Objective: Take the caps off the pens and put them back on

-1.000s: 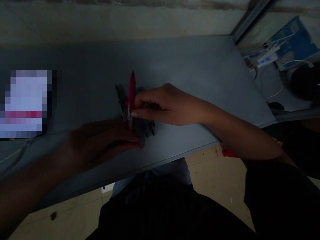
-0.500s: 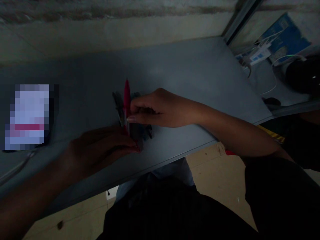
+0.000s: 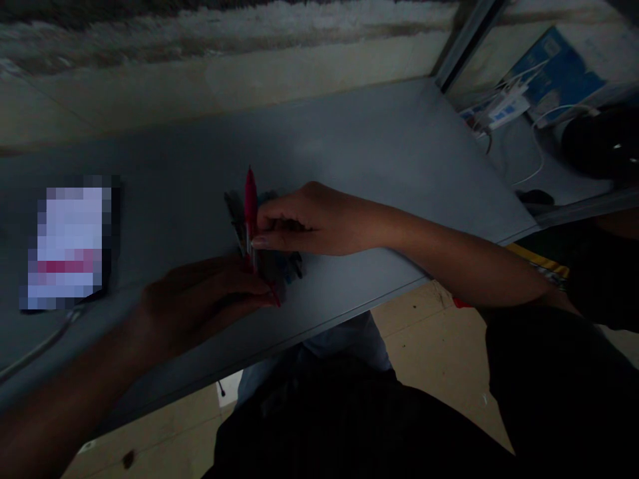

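A red pen [image 3: 250,196] with a clear lower barrel stands tip up, pointing away from me over the desk. My right hand [image 3: 324,219] is closed on it from the right, thumb and finger pinching the barrel near its middle. My left hand [image 3: 200,296] is closed round the pen's lower end, and a bit of red [image 3: 274,294] shows at its fingertips. Under and beside the hands lie other pens, among them a dark pen [image 3: 233,214] on the left and a dark-ended one [image 3: 297,265] on the right, partly hidden.
A phone [image 3: 72,239] with a lit, blurred-out screen lies on the grey desk [image 3: 379,140] at the left, a cable [image 3: 50,342] beside it. On the right past a metal post [image 3: 464,46] are a blue packet [image 3: 559,63], white cables and a dark round object [image 3: 599,143].
The view has shifted slightly, so the phone sits a little further right and lower. Both hands keep their hold on the red pen with hardly any movement.
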Available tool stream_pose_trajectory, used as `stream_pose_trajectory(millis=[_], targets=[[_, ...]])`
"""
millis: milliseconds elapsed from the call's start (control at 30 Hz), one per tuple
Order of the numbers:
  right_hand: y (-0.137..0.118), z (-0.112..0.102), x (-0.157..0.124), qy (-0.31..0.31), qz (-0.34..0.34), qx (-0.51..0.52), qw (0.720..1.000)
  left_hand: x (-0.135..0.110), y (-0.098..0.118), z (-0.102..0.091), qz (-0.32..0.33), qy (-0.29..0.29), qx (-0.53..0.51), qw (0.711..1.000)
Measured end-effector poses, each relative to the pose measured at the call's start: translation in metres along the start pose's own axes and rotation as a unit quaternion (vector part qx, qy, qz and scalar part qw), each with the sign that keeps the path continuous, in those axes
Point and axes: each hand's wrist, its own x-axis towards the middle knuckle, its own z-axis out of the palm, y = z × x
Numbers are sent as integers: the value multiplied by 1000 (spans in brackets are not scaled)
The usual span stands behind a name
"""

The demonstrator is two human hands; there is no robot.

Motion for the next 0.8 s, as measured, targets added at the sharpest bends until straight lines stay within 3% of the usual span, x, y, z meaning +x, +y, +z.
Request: stream_pose_trajectory(millis=[467, 800], targets=[[-5, -2, -1, -12, 23, -34, 999, -11, -9, 3, 20, -8, -11, 1000], [2, -1, -1, 11, -10, -38, 999, -12, -11, 8, 30, -14, 6, 999]])
